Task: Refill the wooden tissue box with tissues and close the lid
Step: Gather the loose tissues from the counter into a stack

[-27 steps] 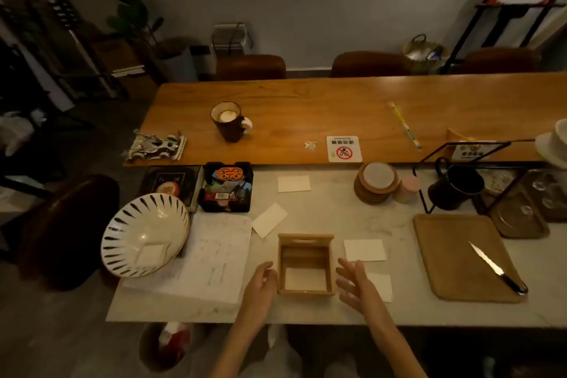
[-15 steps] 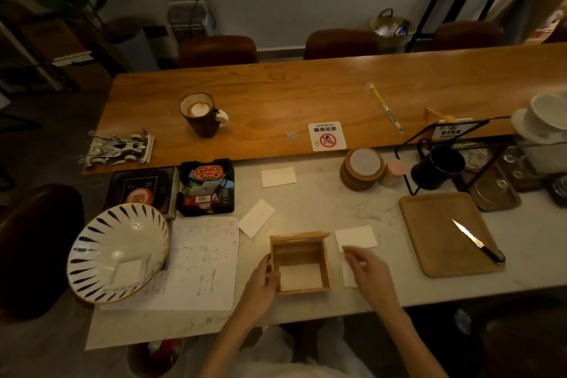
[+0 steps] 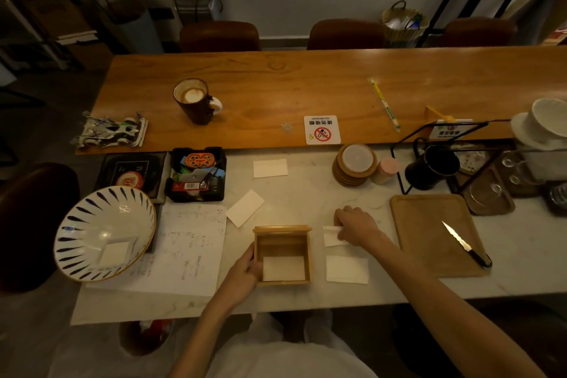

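The wooden tissue box [image 3: 283,242] stands open near the marble counter's front edge, its lid tipped up at the back, with one white tissue [image 3: 283,268] lying inside. My left hand [image 3: 242,275] holds the box's left wall. My right hand [image 3: 356,225] rests on a white tissue [image 3: 330,238] just right of the box, pinching its edge. Another tissue [image 3: 346,269] lies below it. More tissues lie at the centre [image 3: 244,208] and further back [image 3: 270,168], and one sits in the striped bowl [image 3: 115,253].
A striped bowl [image 3: 92,215] and a sheet of paper [image 3: 190,248] are to the left. A wooden board [image 3: 429,230] with a knife [image 3: 464,244] lies to the right. Coasters [image 3: 354,166], a black mug [image 3: 432,167] and a black tray of small items [image 3: 196,173] stand behind.
My right hand moved from beside the box out to the tissue on its right and took hold of its edge. My left hand closed onto the box's left side.
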Demonstrator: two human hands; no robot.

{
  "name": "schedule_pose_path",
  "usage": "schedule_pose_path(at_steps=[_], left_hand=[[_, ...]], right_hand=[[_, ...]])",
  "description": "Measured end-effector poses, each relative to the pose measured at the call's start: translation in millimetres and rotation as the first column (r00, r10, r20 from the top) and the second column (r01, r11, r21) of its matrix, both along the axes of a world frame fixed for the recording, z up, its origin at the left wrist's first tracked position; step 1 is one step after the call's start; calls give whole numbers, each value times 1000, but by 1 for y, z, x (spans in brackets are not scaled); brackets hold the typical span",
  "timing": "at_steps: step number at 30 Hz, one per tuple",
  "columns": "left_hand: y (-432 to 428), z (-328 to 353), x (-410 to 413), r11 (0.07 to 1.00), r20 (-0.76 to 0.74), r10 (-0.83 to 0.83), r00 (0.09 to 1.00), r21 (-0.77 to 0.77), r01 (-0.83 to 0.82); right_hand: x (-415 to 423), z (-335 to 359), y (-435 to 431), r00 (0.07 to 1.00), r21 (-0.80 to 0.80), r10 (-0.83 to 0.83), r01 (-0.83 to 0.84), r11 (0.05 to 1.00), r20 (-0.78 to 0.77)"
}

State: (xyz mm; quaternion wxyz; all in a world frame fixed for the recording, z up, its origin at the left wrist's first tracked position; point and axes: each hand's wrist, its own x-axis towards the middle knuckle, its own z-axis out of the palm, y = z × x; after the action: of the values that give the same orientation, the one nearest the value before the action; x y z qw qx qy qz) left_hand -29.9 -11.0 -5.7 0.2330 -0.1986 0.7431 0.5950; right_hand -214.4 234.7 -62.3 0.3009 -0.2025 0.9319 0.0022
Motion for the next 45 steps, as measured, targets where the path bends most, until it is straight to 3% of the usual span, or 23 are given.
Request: schedule_pose_path(at_steps=[6,11,26,32,35,37,41,45], left_hand=[[-4,-4,1,1000,19,0,1000,1,0],[-4,-8,1,1000,37,5,999,-7,-5],[-4,-10,2,999,86,38,996,-27,-36],[-7,-14,2,999,106,44,993,-7,-44],[-9,-17,4,999,96,40,995,9,-41],[-10,-17,5,999,95,41,995,20,-44],[-7,-13,5,999,103,41,994,25,-44],[-10,-14,3,1000,107,22,994,17,-24]], right_hand=[[8,30,36,967,-243,-152,200,949,203],[55,17,51,957,-237,-74,143,961,279],[78,-9,40,991,-122,69,-83,989,-117],[69,2,37,985,-68,-85,96,993,152],[50,23,40,919,-221,-236,313,924,317],[20,44,23,905,-356,-284,391,849,315],[-56,75,-65,973,-481,-144,214,850,180],[-113,59,-160,995,-332,71,-42,942,76]])
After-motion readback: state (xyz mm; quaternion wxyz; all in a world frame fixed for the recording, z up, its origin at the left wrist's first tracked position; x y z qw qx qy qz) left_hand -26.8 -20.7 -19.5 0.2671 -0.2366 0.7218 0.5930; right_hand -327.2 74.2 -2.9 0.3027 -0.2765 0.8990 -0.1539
